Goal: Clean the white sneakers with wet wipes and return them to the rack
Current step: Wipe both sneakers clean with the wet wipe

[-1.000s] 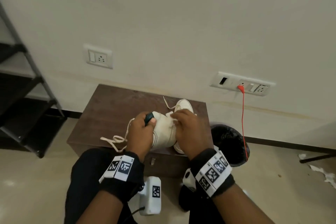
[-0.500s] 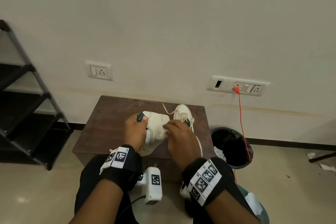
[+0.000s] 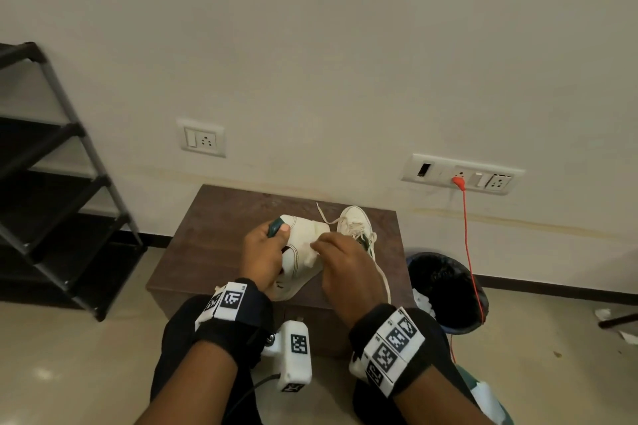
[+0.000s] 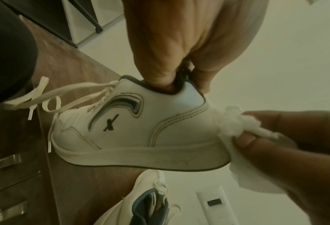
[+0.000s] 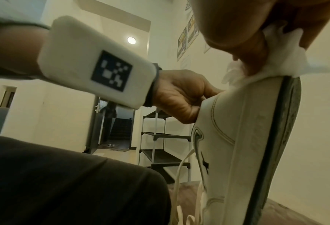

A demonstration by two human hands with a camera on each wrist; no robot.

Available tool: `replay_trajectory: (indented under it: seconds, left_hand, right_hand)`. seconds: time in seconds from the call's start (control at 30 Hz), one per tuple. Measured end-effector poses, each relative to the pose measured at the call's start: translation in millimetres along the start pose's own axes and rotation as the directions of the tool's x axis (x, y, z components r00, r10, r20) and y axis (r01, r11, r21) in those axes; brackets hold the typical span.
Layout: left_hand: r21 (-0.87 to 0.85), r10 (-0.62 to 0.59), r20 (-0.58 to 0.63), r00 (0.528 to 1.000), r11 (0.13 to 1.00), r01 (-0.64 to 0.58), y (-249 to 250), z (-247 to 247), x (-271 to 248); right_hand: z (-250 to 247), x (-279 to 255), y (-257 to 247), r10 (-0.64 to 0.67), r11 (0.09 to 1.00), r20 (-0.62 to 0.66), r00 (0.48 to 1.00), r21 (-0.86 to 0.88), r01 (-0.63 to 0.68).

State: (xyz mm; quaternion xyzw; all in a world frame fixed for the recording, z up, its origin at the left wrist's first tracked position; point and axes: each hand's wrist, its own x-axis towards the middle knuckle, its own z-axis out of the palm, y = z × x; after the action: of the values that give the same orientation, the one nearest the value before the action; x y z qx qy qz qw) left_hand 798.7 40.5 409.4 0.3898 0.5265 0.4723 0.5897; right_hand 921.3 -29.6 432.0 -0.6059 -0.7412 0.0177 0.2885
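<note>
The left hand (image 3: pixel 263 254) grips one white sneaker (image 4: pixel 139 130) at its collar, fingers (image 4: pixel 156 71) hooked down inside the opening and the thumb curled against the outside of the heel, so the shoe stands heel-up with its toe end on the brown cabinet top (image 3: pixel 214 228). The right hand (image 3: pixel 347 267) pinches a bunched wet wipe (image 4: pixel 235 121) between thumb and fingertips and presses it on the heel, just across from the left fingers. The second sneaker (image 3: pixel 357 226) lies on the cabinet just beyond the right fingers. The black shoe rack (image 3: pixel 51 183) stands well off to the left of the left hand, and a black bin (image 3: pixel 445 290) sits on the floor right of the right hand.
</note>
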Motion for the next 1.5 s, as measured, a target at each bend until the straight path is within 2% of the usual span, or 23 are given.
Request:
replay_trajectory:
  seconds: [0.1,0.2,0.3,0.4,0.47,0.6,0.73,0.8,0.87,0.93,1.1,1.2,1.33,1.5]
  left_hand:
    - [-0.034,0.002,0.031,1.0,0.999,-0.001,1.8,-1.0,-4.1]
    - [-0.029,-0.055,0.108,0.993,0.998,0.058,-6.4,-5.3,-9.9]
    - [-0.036,-0.063,0.128,0.99,0.997,0.068,-13.0,-8.2,-13.5]
    - [-0.018,-0.015,0.115,0.993,1.0,0.017,-10.2,-11.6,-6.1]
    - [0.061,0.011,0.157,0.987,0.998,-0.021,-8.8,-14.0,-2.1]
    - [0.188,0.065,0.252,0.966,0.976,-0.115,-15.6,-13.0,-8.3]
    - [0.124,0.12,0.188,0.975,0.982,-0.145,-13.7,-6.3,-10.4]
    - [0.099,0.134,0.142,0.981,0.984,-0.148,-9.0,-4.3,-6.7]
    - [0.077,0.147,0.117,0.982,0.985,-0.157,-5.0,-3.4,-1.4]
    - [0.079,0.136,0.135,0.981,0.986,-0.147,-0.6,-3.2,0.1]
    - [0.131,0.014,0.281,0.96,0.99,-0.052,-1.3,-9.5,-4.8]
    - [0.099,-0.037,0.3,0.953,0.995,0.008,-4.3,-14.5,-6.7]
    - [0.069,-0.013,0.263,0.965,0.998,-0.005,0.6,-16.7,-3.1]
    - [0.069,-0.012,0.268,0.963,0.998,-0.007,5.0,-12.3,0.7]
  right_hand:
    - [-3.3,15.9,2.0,0.044,0.999,0.02,0.999,0.018,-0.044]
    - [-8.3,36.4,6.0,0.104,0.994,0.08,0.991,-0.037,-0.101]
    - [-8.9,49.0,4.2,0.108,0.993,0.14,0.984,-0.063,-0.1]
    - [-5.9,54.1,0.3,0.079,0.995,0.155,0.985,-0.072,-0.069]
    - [-4.7,61.5,1.5,0.081,0.993,0.15,0.985,-0.098,-0.067]
    - [-0.3,73.9,-1.6,0.094,0.986,0.282,0.955,-0.158,-0.051]
    - [5.3,62.0,3.7,0.092,0.989,0.196,0.976,-0.134,-0.066]
    - [2.5,48.7,4.0,0.022,0.993,0.17,0.985,-0.117,-0.002]
    - [-1.5,33.9,0.3,-0.078,0.99,0.2,0.977,-0.103,0.101]
    - [-0.7,24.5,-1.1,-0.115,0.984,0.234,0.966,-0.107,0.143]
    - [2.7,50.6,3.8,0.033,0.992,0.16,0.987,-0.123,-0.014]
    - [5.0,58.6,2.8,0.084,0.993,0.17,0.982,-0.097,-0.068]
    - [10.3,43.4,-1.1,-0.019,0.998,0.124,0.992,-0.065,0.028]
    - [9.5,31.0,3.2,-0.143,0.988,0.148,0.979,-0.046,0.151]
